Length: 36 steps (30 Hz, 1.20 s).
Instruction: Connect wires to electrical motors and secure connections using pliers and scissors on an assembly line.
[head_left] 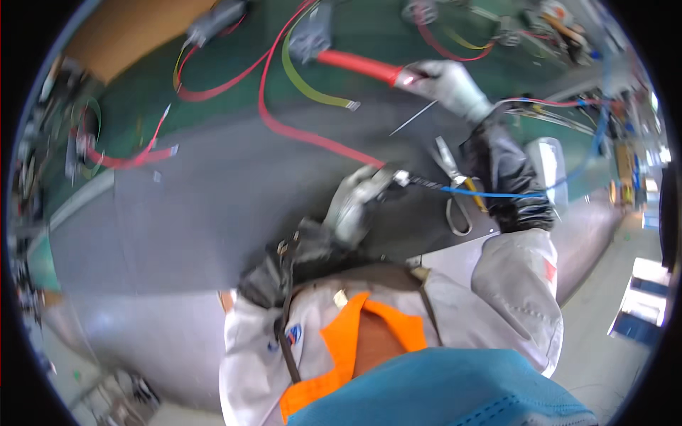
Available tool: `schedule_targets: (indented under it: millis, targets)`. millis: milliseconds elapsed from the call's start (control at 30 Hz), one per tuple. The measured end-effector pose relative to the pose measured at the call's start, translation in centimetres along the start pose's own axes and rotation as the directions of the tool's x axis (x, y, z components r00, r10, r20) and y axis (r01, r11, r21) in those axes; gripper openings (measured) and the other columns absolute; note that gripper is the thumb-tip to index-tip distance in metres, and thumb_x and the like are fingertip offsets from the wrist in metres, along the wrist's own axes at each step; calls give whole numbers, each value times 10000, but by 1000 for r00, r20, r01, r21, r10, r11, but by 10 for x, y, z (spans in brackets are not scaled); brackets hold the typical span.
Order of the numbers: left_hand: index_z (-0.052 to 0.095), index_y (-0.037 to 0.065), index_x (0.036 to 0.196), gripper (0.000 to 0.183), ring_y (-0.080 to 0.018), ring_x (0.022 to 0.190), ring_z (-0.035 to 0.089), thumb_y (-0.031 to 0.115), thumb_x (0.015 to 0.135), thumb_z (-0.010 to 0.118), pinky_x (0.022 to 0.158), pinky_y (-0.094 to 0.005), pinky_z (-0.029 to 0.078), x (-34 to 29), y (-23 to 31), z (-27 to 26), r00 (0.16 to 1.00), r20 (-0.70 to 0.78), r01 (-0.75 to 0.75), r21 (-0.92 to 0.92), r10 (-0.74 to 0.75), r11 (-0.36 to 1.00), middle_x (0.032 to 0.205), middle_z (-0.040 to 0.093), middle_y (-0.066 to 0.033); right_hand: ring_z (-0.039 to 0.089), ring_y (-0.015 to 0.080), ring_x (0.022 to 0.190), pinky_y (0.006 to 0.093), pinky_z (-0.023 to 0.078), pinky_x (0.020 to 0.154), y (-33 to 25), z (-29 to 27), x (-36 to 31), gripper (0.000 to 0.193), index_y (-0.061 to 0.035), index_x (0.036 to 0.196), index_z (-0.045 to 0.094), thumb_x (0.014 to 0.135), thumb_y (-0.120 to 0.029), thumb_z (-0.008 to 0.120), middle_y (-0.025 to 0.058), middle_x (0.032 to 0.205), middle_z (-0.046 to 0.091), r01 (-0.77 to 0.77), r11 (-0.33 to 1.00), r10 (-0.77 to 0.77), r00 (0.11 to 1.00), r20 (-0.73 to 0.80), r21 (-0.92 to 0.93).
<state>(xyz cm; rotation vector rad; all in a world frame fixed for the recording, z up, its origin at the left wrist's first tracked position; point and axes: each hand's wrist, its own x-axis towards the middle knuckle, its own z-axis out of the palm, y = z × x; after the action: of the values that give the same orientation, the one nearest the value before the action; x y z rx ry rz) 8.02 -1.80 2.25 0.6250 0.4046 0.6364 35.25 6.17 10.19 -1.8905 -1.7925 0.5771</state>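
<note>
My left hand, in a pale glove, is closed at the lower end of a long red sleeved cable. Right beside its fingers is a dark fitting with a shiny tip, joined to a thin blue hose; whether I hold the fitting too is unclear. Farther forward, my gloved right hand is closed around the near end of a straight red sleeve. Its far end meets a grey wrapped block, beside which a yellow-green cable curves. Motion blurs both hands.
Scissors with a yellow-marked handle lie right of my left hand, near a thin rod. A clear container stands beyond my right sleeve. Other grey blocks with red cables lie along the far side of the dark mat.
</note>
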Motion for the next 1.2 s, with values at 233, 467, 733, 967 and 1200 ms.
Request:
schedule_targets:
  millis: [233, 467, 733, 967, 1200]
  targets:
    - [532, -53, 1287, 412, -292, 1113, 637, 230, 993, 593, 941, -470, 536, -3, -8, -7, 999, 30, -11, -93, 14, 996, 1220, 628, -164, 613, 356, 1036, 426, 490, 911, 75, -39, -122, 426, -93, 1224, 656, 802, -109, 715, 146, 1113, 657, -65, 909, -71, 949, -308, -412]
    - [557, -26, 1257, 513, -310, 1108, 637, 431, 1027, 513, 899, -520, 538, 8, -14, -5, 997, -30, 74, -108, -78, 991, 1189, 633, -172, 590, 380, 944, 486, 492, 821, 79, -36, -210, 761, -157, 1424, 491, 732, -213, 804, 170, 1004, 566, -382, 742, 152, 896, -417, -551]
    - [666, -3, 865, 453, -157, 635, 618, 390, 1009, 490, 579, -303, 485, 33, 26, -3, 951, -281, 45, 537, 128, 842, 733, 668, -94, 671, 352, 1007, 465, 470, 981, -55, 8, -169, 414, -2, 1165, 703, 913, -325, 646, 151, 1039, 726, 531, 682, -675, 722, 153, 503]
    - [727, 28, 1036, 535, -202, 745, 707, 514, 984, 511, 695, -388, 562, 76, 85, 60, 674, 59, -38, 998, -737, 45, 788, 728, -98, 568, 67, 754, 216, 443, 657, 26, -24, -144, 405, 30, 1201, 673, 971, -303, 656, 46, 863, 640, -520, 822, 555, 822, -125, 231]
    - [553, 12, 1290, 684, -378, 960, 678, 434, 792, 755, 803, -473, 548, 132, 310, -120, 774, 400, 107, 681, 490, -724, 1046, 676, -252, 620, 84, 828, 224, 491, 714, -1, 5, -156, 459, 39, 1294, 610, 977, -291, 651, 111, 1039, 700, -473, 731, 472, 871, 135, 491]
